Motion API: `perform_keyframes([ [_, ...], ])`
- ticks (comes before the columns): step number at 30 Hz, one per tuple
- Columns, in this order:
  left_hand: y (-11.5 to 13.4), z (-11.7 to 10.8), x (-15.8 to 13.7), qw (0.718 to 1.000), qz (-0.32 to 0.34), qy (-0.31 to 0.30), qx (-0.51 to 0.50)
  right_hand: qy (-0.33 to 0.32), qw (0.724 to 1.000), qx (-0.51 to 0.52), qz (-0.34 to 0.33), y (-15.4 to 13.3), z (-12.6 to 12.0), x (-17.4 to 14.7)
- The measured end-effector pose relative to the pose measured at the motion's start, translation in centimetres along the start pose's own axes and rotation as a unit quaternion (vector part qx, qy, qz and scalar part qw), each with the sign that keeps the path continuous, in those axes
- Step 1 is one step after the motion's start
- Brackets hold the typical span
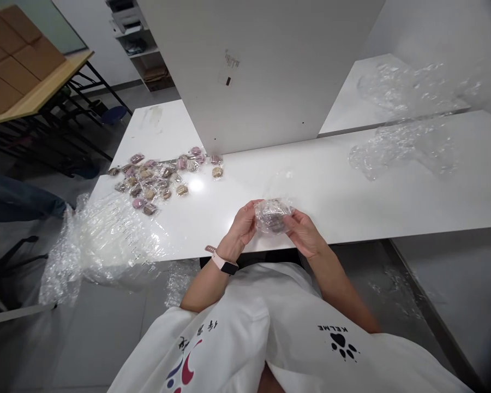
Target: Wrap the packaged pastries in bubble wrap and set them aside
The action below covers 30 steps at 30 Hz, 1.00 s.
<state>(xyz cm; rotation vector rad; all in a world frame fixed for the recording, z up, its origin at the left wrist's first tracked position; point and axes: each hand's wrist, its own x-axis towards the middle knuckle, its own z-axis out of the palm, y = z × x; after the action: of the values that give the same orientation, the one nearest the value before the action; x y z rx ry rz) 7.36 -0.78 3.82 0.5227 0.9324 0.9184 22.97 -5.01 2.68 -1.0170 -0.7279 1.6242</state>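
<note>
Between my two hands, just above the front edge of the white table point(229, 218), is a clear plastic packet point(273, 215) with something brownish inside; its exact contents are hard to make out. My left hand point(244, 222) grips the packet's left side. On its right side, my right hand point(305, 230) closes thumb and fingers on the plastic. A pile of small individually wrapped round pieces point(163, 177), pink, tan and brown, lies on the table to the left of my hands.
Clear plastic bags point(110, 234) hang over the table's left front edge. Crumpled clear plastic point(405, 150) lies at the right. A tall white panel point(262, 76) stands at the table's back. Cardboard boxes point(20, 54) sit on another table, and a person's leg point(20, 199) shows at left.
</note>
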Motion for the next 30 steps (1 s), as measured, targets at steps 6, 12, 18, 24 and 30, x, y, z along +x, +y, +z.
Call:
perform_keyframes([
  [6,-0.6,0.0,-0.2,0.984,0.092,0.099,0.116,0.066,0.988,-0.104,-0.091,1.1,0.6,-1.2],
  [12,-0.9,-0.8,-0.5,0.993,0.000,-0.096,0.064,-0.027,0.998,-0.060,-0.012,0.6,-1.5,-1.3],
  [18,-3.0,-0.7,-0.9,0.927,0.269,-0.062,0.252,-0.048,0.996,0.035,0.064,0.7,-2.6,-1.4],
  [24,-3.5,0.0,-1.7,0.795,0.378,-0.163,0.446,-0.035,0.996,0.028,0.073,0.5,-3.1,-1.8],
  [30,-3.6,-4.8,-3.6,0.704,0.403,0.017,0.584,0.197,0.972,-0.058,-0.115,-4.1,-9.8,4.4],
])
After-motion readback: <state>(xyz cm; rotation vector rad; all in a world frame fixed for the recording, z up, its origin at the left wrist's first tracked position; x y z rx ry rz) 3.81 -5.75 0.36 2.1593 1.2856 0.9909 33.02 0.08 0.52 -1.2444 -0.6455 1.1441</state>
